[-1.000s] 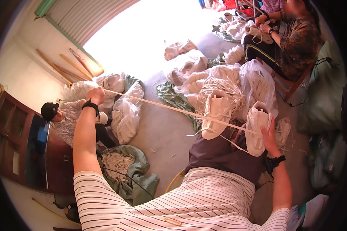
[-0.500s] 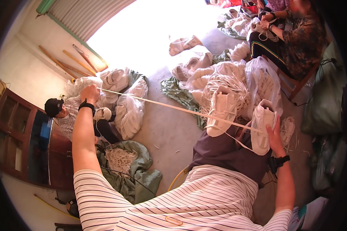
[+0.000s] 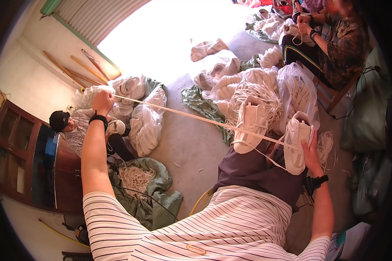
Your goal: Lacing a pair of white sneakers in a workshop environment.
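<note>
Left hand (image 3: 103, 102), raised far out and pinched on a long white lace (image 3: 191, 116), draws it taut from a white sneaker (image 3: 297, 141) that the right hand (image 3: 311, 153) grips steady on the lap

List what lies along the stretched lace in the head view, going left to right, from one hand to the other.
left hand pulling the white lace taut → white shoe resting on the lap → second white shoe → right hand gripping that second shoe.
</note>
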The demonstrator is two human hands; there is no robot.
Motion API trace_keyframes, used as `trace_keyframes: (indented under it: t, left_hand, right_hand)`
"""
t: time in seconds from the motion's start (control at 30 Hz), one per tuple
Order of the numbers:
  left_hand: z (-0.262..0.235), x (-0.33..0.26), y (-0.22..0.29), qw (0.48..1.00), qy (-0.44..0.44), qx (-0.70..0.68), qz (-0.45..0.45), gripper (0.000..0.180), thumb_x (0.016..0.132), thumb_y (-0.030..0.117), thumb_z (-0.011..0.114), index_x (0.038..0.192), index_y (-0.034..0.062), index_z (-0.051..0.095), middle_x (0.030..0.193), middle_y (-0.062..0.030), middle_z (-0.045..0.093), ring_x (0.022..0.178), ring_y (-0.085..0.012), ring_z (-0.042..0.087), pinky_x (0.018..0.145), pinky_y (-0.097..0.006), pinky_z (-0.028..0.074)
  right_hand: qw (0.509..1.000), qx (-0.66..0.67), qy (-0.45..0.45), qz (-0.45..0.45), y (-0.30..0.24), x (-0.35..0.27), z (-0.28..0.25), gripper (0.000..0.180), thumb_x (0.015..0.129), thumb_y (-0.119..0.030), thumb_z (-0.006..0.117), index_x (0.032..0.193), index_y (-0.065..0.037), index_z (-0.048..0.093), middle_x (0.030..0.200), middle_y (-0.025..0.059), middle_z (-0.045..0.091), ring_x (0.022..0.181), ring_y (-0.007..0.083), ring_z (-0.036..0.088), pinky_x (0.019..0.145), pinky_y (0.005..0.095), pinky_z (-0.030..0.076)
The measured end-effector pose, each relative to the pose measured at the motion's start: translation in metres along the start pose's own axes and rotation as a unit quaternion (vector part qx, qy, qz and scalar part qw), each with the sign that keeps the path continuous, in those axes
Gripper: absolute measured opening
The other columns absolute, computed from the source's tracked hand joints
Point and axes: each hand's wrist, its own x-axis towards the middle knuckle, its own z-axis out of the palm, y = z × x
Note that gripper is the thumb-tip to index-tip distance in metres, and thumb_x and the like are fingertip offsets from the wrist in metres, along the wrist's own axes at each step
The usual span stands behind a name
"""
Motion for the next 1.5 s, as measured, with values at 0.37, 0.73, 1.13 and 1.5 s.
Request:
trace_keyframes:
  t: [0.37, 0.73, 1.13, 1.5]
  left_hand:
    - [0.017, -0.010, 0.030, 0.998, 0.016, 0.046, 0.029, 0.015, 0.076, 0.019, 0.059, 0.078, 0.0077, 0.069, 0.082, -0.0173, 0.069, 0.079, -0.0361, 0.067, 0.072, -0.047, 0.054]
    - [0.082, -0.005, 0.061, 0.994, 0.011, 0.103, 0.030, 0.025, 0.090, 0.026, 0.047, 0.091, 0.0054, 0.062, 0.094, -0.0208, 0.067, 0.088, -0.0402, 0.065, 0.074, -0.053, 0.051]
    - [0.118, 0.027, 0.072, 0.996, 0.085, 0.005, -0.004, 0.032, 0.097, 0.026, 0.042, 0.111, 0.0003, 0.056, 0.095, -0.0246, 0.066, 0.088, -0.0420, 0.063, 0.074, -0.051, 0.049]
    - [0.055, -0.086, 0.332, 0.820, -0.100, -0.534, 0.177, 0.012, 0.089, 0.002, 0.049, 0.098, 0.0008, 0.056, 0.084, -0.0111, 0.057, 0.077, -0.0215, 0.057, 0.067, -0.034, 0.046]
  right_hand:
    - [0.999, -0.040, 0.005, 0.018, 0.003, -0.002, -0.020, 0.075, 0.098, -0.027, 0.052, 0.151, 0.001, 0.006, 0.155, 0.0203, 0.016, 0.143, 0.0295, 0.019, 0.116, 0.0368, 0.017]
    - [1.000, -0.024, -0.001, -0.011, 0.069, 0.030, -0.037, 0.084, 0.093, -0.029, 0.060, 0.148, 0.007, 0.007, 0.154, 0.0252, 0.015, 0.144, 0.0348, 0.015, 0.117, 0.0388, 0.015]
    - [0.896, -0.350, -0.102, -0.252, -0.001, 0.037, -0.054, 0.020, 0.084, -0.020, 0.068, 0.100, -0.009, 0.072, 0.151, 0.0109, 0.034, 0.142, 0.0394, 0.019, 0.115, 0.0506, 0.020]
    - [0.935, -0.070, -0.290, -0.190, -0.142, -0.014, -0.046, 0.022, 0.089, -0.021, 0.066, 0.080, -0.002, 0.060, 0.075, 0.0112, 0.059, 0.071, 0.0307, 0.056, 0.065, 0.0396, 0.045]
